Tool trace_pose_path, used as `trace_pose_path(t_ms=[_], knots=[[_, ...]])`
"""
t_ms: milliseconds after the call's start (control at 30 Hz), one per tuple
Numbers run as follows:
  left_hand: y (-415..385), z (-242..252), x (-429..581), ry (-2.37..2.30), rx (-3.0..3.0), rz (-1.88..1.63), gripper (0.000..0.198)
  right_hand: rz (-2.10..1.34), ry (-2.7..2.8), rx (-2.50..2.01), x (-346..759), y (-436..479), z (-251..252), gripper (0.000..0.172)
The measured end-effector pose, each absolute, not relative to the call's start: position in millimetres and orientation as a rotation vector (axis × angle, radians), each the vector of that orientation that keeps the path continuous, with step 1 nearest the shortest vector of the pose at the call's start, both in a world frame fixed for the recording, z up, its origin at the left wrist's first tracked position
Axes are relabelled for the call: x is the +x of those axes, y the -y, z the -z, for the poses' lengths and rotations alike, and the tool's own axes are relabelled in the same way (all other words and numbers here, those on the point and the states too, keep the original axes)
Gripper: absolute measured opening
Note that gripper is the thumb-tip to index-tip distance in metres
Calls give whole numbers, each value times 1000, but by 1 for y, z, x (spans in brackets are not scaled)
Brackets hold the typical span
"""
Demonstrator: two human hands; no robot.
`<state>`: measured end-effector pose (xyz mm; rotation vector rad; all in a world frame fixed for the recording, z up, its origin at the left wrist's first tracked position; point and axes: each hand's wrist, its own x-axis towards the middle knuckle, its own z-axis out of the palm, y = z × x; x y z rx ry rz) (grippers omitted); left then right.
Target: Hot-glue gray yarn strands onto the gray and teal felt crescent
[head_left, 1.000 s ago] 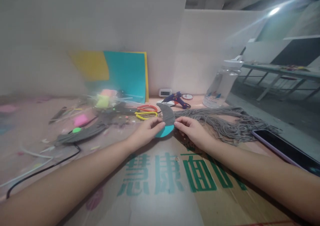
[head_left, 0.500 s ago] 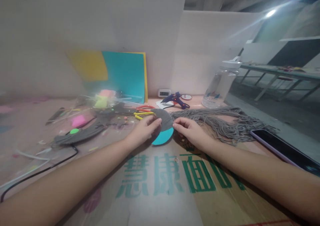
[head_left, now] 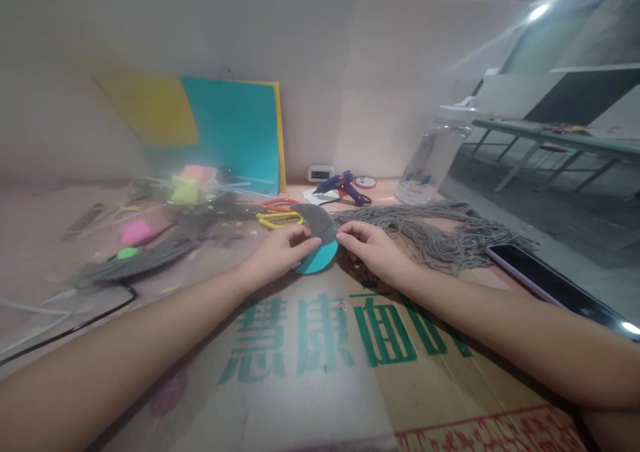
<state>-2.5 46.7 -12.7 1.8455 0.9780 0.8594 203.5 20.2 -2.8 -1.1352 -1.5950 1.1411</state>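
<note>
A small round blue disc [head_left: 320,259], its upper part covered by grey yarn [head_left: 317,222] laid in close rows, is held between my hands over the cardboard. My left hand [head_left: 291,249] pinches its left edge between thumb and fingers. At the right edge, the thumb and forefinger of my right hand [head_left: 367,245] are pressed together by the yarn's border; any strand between them is too small to see. Just behind the disc lie scissors with yellow handles [head_left: 280,221] and a red-orange handled tool [head_left: 280,204].
Behind stand a blue glue gun [head_left: 344,185], a small digital display [head_left: 321,173] and a clear bottle [head_left: 435,155]. Grey yarn strands [head_left: 440,235] and a phone [head_left: 550,279] lie right. Coloured sheets [head_left: 230,135] lean on the wall; pink clay [head_left: 137,231] and a black cable [head_left: 107,309] are left.
The whole view has shifted slightly, so the scene sits higher and further left. Both hands keep their places at the disc, and the visible blue part looks a little smaller.
</note>
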Motion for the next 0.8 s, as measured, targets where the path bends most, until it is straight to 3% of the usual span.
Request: trace_pose_path(t_ms=[467,567,733,800], knots=[[-43,8,-4,-1002,1768,-925,33,-952,1789,-1128,202,-19,1,21],[-40,6,-2,-981,1695,-932,32,-612,1941,-1184,205,-14,-4,17],[-34,3,4,-830,1387,-1012,31,232,2228,-980,225,-19,-5,13],[-34,2,5,-817,1305,-988,42,513,2232,-893,231,-24,-2,16]])
